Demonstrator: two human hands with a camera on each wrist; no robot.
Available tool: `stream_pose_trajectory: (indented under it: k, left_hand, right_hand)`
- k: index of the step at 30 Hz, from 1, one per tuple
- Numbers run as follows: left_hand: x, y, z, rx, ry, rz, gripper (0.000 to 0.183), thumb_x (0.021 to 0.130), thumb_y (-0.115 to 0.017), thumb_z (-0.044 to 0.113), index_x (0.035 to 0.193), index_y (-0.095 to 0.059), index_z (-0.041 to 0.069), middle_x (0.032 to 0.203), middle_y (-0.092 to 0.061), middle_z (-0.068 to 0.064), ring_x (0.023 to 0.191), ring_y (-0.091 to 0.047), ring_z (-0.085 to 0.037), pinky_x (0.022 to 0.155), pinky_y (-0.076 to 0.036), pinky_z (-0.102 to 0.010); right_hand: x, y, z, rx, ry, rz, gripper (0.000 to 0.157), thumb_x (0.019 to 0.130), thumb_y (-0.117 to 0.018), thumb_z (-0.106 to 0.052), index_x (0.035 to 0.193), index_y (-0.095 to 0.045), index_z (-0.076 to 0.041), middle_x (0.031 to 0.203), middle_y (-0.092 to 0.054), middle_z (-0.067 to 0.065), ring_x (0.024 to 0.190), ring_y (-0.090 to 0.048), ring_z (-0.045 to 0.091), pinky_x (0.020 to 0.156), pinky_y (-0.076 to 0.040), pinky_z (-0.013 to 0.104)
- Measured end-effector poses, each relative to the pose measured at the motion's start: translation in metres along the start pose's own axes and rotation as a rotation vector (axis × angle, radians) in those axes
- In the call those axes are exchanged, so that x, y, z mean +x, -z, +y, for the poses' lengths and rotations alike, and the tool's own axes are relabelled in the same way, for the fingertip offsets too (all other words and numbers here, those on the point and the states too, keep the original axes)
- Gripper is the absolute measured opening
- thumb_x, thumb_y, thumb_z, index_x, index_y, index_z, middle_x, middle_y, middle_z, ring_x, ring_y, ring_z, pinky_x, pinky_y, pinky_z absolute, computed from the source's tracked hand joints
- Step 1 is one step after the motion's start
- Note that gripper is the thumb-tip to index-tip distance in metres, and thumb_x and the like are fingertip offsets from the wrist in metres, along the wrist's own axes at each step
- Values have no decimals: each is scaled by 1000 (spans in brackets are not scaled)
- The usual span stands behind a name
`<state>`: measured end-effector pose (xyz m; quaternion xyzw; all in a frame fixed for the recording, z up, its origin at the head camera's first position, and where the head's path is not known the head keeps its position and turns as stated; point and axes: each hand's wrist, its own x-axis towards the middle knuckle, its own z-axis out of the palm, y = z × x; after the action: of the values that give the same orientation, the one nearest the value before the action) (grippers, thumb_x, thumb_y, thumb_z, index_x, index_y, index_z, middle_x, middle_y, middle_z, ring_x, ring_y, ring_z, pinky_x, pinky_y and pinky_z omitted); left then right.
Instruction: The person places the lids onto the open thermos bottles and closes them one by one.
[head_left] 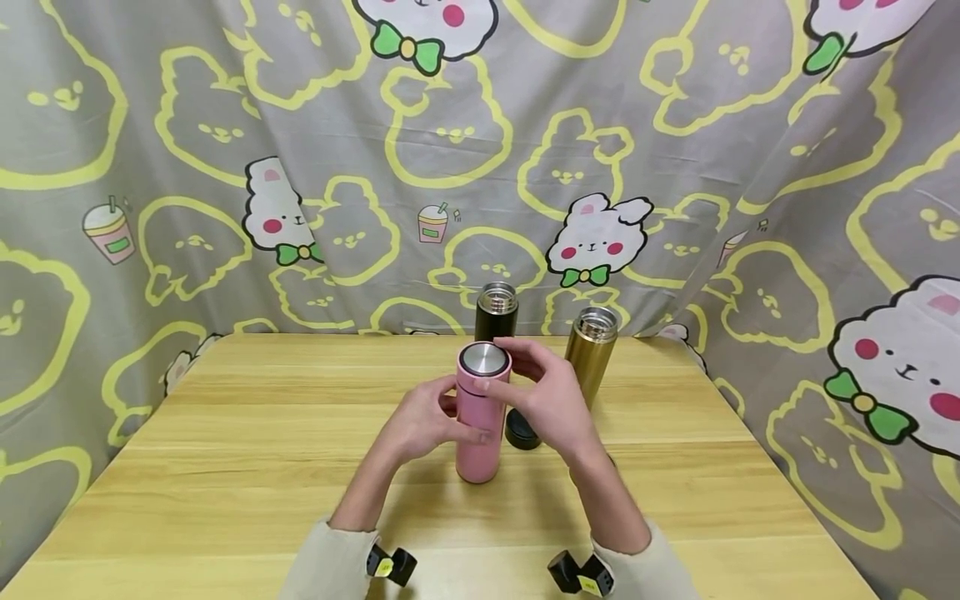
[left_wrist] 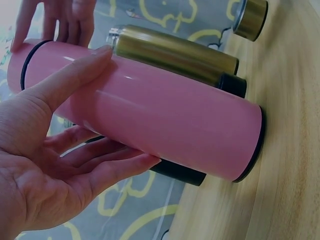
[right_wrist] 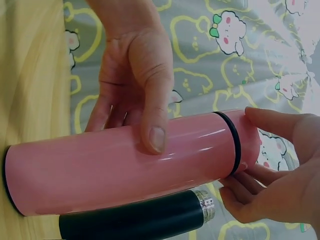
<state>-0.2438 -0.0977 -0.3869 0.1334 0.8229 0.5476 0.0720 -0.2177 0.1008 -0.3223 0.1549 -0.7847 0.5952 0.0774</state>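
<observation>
A pink thermos flask [head_left: 480, 425] stands upright on the wooden table, its lid [head_left: 483, 359] with a silver disc on top in place above a dark ring. My left hand [head_left: 429, 421] holds the body, thumb across the near side and fingers behind, as the left wrist view shows. Up at the lid, my right hand [head_left: 551, 400] grips it between the thumb [right_wrist: 275, 122] and fingers [right_wrist: 245, 192]. Behind the pink flask stands a black flask [head_left: 497, 315] without a lid. A gold flask [head_left: 591, 354], also lidless, is to the right behind my right hand.
A black lid [head_left: 522, 429] sits on the table just right of the pink flask. The gold lid [left_wrist: 251, 20] stands farther right, mostly hidden by my right wrist in the head view. A patterned curtain [head_left: 337, 167] hangs behind the table's far edge.
</observation>
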Motion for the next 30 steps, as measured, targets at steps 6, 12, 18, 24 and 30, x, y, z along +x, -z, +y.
stream_pose_trajectory:
  k: [6, 12, 18, 24, 30]
  left_hand:
    - [0, 0, -1, 13, -1, 15, 81, 66, -96, 30, 137, -60, 20, 121, -73, -5, 114, -70, -23, 93, -57, -43]
    - [-1, 0, -1, 10, 2, 13, 79, 66, -96, 30, 136, -61, 21, 120, -73, -5, 113, -70, -23, 93, -57, -44]
    - [0, 0, 0, 1, -3, 7, 73, 65, -97, 32, 130, -65, 21, 112, -75, -2, 104, -72, -19, 89, -57, -42]
    - [-1, -1, 0, -3, -3, 0, 72, 66, -96, 31, 130, -65, 18, 111, -75, -3, 102, -72, -18, 89, -58, -42]
    - [-1, -1, 2, 14, 2, 9, 75, 65, -97, 32, 131, -64, 19, 110, -75, -2, 102, -72, -18, 88, -58, -42]
  right_hand:
    - [-2, -8, 0, -73, 10, 89, 57, 72, -93, -33, 121, -66, -20, 117, -67, -4, 108, -65, 15, 97, -50, 42]
    - [-1, -6, -2, -87, 5, 46, 60, 77, -90, -30, 128, -61, -16, 124, -66, 1, 116, -63, 20, 105, -46, 45]
    - [-1, 6, -3, 57, -55, -141, 59, 95, -72, -24, 149, -48, -18, 151, -52, 7, 144, -45, 25, 119, -35, 49]
    - [-1, 8, -1, 106, -30, -226, 55, 98, -67, -12, 150, -49, -15, 149, -53, 11, 142, -48, 26, 116, -39, 51]
    - [-1, 3, 0, 33, 14, -99, 53, 91, -74, -6, 141, -59, -9, 139, -62, 13, 134, -57, 29, 111, -45, 50]
